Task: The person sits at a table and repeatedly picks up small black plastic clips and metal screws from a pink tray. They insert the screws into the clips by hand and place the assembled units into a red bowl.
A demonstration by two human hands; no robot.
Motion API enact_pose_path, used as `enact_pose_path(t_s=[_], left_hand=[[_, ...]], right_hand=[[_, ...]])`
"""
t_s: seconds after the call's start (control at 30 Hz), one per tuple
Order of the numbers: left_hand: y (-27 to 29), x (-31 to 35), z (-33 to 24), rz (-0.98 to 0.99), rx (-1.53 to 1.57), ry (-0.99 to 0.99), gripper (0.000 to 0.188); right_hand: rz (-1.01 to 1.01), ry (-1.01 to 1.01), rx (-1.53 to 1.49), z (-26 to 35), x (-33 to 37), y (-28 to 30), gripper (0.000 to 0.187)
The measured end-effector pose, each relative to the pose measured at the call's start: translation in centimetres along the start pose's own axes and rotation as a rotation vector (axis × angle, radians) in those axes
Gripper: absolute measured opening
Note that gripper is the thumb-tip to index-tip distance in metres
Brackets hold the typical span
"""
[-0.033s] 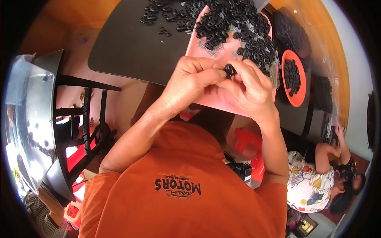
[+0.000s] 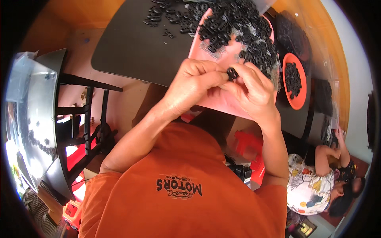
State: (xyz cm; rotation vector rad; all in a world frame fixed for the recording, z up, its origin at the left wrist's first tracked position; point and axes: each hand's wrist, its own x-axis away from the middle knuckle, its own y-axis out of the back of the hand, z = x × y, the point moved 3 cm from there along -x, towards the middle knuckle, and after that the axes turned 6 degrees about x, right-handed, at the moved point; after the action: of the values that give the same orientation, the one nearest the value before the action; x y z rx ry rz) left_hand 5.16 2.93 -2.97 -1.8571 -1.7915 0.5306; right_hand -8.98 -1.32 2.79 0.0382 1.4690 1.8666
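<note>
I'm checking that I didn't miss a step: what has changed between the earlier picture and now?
Very little: the view shifted slightly, so the dark table, pink tray and orange bowl appear a touch lower and further right. Nothing was visibly taken hold of or let go. The left hand and right hand stay pinched at the small black piece.

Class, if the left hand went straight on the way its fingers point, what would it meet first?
Probably the small black piece, which it may be touching, then the right hand; depth is unclear.
</note>
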Motion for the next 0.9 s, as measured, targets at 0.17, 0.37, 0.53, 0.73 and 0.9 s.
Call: enact_pose_path(t_s=[0.17,0.37,0.53,0.73,0.9], left_hand=[[-0.4,0.9,-0.6,0.029,-0.068,0.069,0.023],[-0.6,1.2,-0.6,0.117,-0.264,-0.218,0.024],[-1.1,1.8,-1.0,0.056,-0.157,-0.228,0.027],[-1.7,0.8,-0.2,0.066,-0.249,-0.328,0.027],[-1.4,0.5,0.3,0.089,-0.525,-0.316,0.026]], right_hand=[[0.082,0.105,0.094,0.4,0.3,1.0,0.037],[0.191,0.121,0.103,1.7,0.7,1.0,0.038],[0.077,0.221,0.197,1.8,1.1,-0.1,0.036],[0.106,0.299,0.307,0.9,0.8,0.4,0.037],[0.198,0.287,0.309,1.1,0.8,0.6,0.034]])
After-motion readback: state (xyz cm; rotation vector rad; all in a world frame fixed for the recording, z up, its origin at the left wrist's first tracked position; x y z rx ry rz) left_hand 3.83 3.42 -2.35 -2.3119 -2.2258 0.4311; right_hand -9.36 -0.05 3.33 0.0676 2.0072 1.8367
